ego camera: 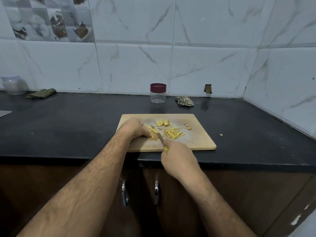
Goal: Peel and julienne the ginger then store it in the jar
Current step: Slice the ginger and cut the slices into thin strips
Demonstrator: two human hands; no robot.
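A wooden cutting board (196, 139) lies on the black counter. On it sit a pile of thin ginger strips (172, 132), a few thicker ginger chunks (163, 123) behind them, and small peel bits (187, 126) to the right. My left hand (135, 128) rests on the board's left part, its curled fingers holding down ginger slices (151, 128). My right hand (177, 157) grips a yellow-handled knife (160, 138), whose blade points up-left at my left fingertips. A clear jar (158, 94) with a maroon lid stands behind the board, lid on.
A crumpled checked cloth (184, 101) lies right of the jar. A folded green cloth (41, 93) and a translucent container (14, 85) sit far left. One ginger bit (221, 134) lies on the counter (68, 127) beside the board. Tiled walls close the back and right.
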